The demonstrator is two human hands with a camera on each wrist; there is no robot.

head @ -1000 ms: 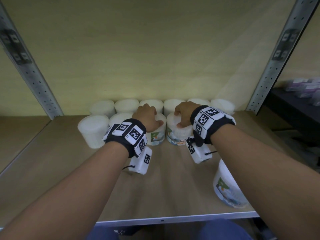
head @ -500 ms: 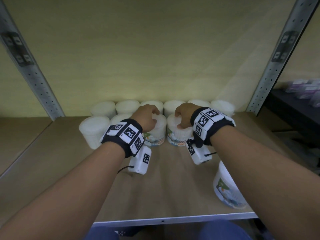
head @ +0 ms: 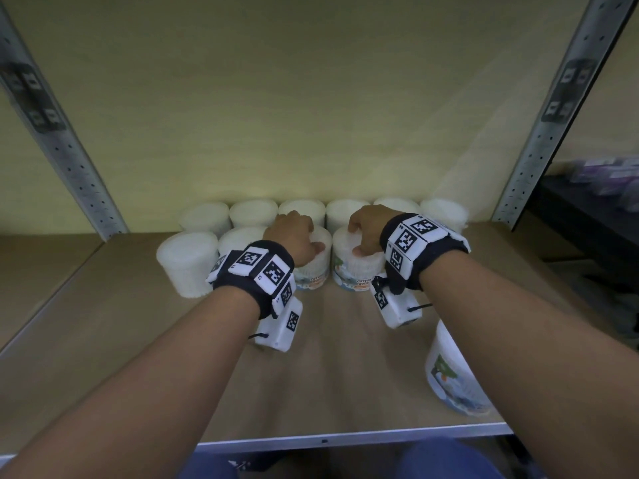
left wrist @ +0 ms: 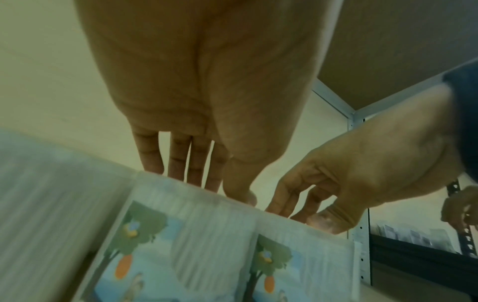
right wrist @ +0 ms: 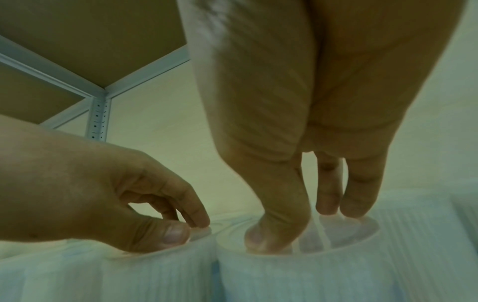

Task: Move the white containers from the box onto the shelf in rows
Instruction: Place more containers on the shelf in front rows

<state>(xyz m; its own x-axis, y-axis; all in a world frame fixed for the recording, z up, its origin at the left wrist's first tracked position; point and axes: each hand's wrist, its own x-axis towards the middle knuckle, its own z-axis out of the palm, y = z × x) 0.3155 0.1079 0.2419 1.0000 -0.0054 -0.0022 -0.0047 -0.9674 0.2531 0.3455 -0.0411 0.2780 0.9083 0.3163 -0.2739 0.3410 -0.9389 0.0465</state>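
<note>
Head view, left hand (head: 294,238): arm stretched forward, fingers curled down over the lid of a tub (head: 313,267) in the front row on the shelf (head: 138,323).
Head view, right hand (head: 368,229): same pose on the neighbouring tub (head: 352,271).
Head view, count: six tubs behind the fingers, four in the front row, one more tub (head: 453,378) under the right forearm.
Left wrist view: fingers (left wrist: 178,161) point down, tips touching the lid edge; grip unclear.
Right wrist view: thumb (right wrist: 269,230) and fingers press the lid top.
</note>
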